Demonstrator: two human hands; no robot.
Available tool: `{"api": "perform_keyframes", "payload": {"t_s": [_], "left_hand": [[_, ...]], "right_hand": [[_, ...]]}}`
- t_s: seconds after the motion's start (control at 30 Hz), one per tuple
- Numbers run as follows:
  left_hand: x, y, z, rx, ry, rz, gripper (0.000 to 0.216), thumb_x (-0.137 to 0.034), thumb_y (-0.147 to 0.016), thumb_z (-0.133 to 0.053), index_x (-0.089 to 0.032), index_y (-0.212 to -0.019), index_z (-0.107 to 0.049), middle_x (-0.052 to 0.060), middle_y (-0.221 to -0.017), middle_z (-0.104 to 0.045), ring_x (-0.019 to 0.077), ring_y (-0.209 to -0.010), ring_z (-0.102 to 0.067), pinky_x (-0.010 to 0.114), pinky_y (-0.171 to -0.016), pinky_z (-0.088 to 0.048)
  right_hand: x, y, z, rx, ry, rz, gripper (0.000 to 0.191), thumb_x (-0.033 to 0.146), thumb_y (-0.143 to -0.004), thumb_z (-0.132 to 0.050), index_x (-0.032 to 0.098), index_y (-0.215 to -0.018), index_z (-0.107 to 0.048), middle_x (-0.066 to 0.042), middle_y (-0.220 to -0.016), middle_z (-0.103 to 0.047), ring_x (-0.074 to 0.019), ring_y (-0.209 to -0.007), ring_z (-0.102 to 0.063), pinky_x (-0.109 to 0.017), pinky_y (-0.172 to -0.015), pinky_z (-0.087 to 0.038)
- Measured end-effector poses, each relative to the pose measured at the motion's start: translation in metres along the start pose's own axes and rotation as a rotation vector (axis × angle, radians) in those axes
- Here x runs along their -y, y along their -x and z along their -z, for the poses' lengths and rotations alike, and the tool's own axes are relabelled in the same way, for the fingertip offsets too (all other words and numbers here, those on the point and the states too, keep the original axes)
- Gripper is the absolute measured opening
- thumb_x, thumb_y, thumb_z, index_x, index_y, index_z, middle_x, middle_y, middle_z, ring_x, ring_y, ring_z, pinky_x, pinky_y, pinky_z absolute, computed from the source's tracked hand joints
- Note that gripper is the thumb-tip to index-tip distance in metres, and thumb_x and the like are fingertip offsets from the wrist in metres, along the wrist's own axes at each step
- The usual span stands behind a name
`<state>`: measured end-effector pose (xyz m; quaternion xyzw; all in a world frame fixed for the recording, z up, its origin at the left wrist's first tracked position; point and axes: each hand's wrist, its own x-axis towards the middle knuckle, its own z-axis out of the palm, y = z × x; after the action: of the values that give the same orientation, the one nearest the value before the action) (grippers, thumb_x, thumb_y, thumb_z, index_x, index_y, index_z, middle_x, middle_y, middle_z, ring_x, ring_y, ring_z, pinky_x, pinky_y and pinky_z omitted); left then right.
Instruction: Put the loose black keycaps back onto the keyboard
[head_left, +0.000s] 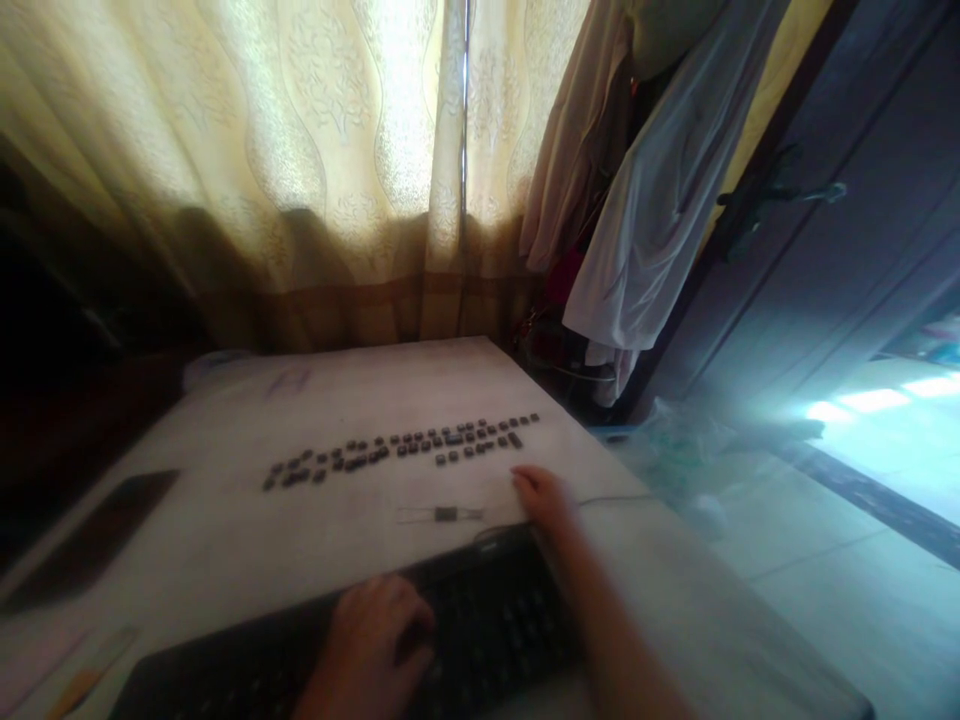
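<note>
A black keyboard (487, 605) lies slantwise at the near side of the table. My left hand (375, 635) rests over its middle, fingers bent and the thumb apart from them, with nothing visible in the gap. Past the keyboard's far right corner, my right hand (538, 492) reaches forward with its fingers drawn together; blur hides whatever may be between the fingertips. Beyond it, many small dark keycaps (409, 445) are spread in uneven rows. Between these and the keyboard lies a small thin wire tool with a dark middle (446, 514).
The white table (360, 385) has a dark flat panel (94, 535) at its left and a cable (611, 498) running off its right edge. Patterned curtains (322, 130), hanging clothes (637, 230) and a door (817, 200) stand behind. Plastic bags (675, 440) lie on the floor.
</note>
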<state>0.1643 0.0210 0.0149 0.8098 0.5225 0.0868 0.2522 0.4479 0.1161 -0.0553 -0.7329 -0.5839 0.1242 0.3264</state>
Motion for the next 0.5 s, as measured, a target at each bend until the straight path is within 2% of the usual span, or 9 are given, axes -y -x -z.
{"api": "perform_keyframes", "payload": {"t_s": [0.17,0.33,0.5], "left_hand": [[0.002,0.001,-0.001,-0.005,0.001,-0.016,0.022,-0.010,-0.066,-0.063,-0.024,-0.084,-0.068,0.001,-0.094,-0.069,0.0232,-0.097,-0.060,0.041,-0.090,-0.042],[0.005,0.003,-0.003,-0.099,0.014,-0.098,0.022,-0.010,-0.066,-0.063,-0.024,-0.082,-0.067,0.001,-0.092,-0.069,0.0230,-0.093,-0.062,0.041,-0.086,-0.046],[0.014,0.010,-0.002,-0.147,0.053,-0.150,0.021,-0.010,-0.070,-0.065,-0.025,-0.085,-0.066,0.001,-0.097,-0.069,0.0230,-0.095,-0.063,0.043,-0.088,-0.049]], "right_hand": [[-0.002,0.000,-0.002,-0.005,0.003,0.003,0.032,0.024,-0.086,-0.050,0.022,-0.106,-0.075,-0.006,-0.108,-0.075,-0.0211,-0.100,-0.069,-0.032,-0.093,-0.051],[-0.001,0.000,-0.001,-0.018,0.000,0.014,0.031,0.024,-0.086,-0.050,0.023,-0.103,-0.076,-0.006,-0.106,-0.075,-0.0214,-0.100,-0.069,-0.033,-0.092,-0.051],[0.000,0.000,0.001,-0.017,-0.001,0.009,0.029,0.022,-0.085,-0.052,0.023,-0.102,-0.076,-0.005,-0.106,-0.076,-0.0215,-0.100,-0.069,-0.033,-0.091,-0.052]]}}
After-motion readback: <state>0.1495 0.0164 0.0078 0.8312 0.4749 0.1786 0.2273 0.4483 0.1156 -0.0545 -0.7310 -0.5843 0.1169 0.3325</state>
